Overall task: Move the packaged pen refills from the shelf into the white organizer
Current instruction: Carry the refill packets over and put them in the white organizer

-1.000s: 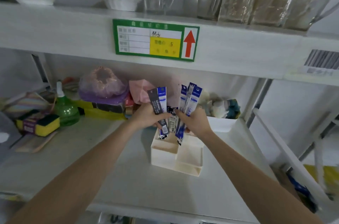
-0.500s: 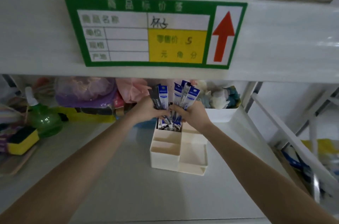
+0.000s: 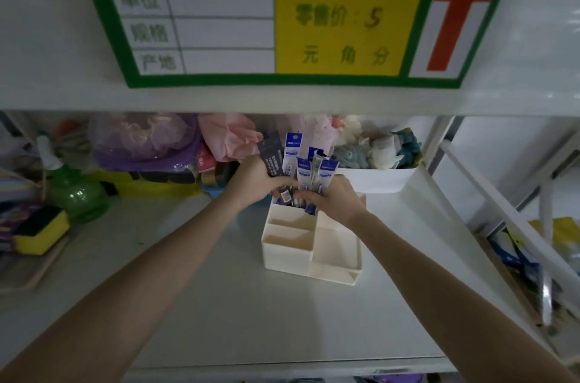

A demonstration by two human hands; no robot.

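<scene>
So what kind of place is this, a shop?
Probably a small shop or its stockroom. A green price label is stuck on the shelf edge, and the shelf holds mixed goods: sponges, a green bottle, packaged pen refills.

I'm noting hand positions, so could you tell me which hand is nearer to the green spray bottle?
Left. The left hand grips refill packets over the organizer's back-left corner, on the side toward the green spray bottle; the right hand is farther right, beyond those packets.

Your left hand [image 3: 255,181] and right hand [image 3: 334,199] grip upright packaged pen refills [image 3: 309,175] standing in the white organizer's [image 3: 310,260] back compartment on the shelf [image 3: 219,304].
</scene>
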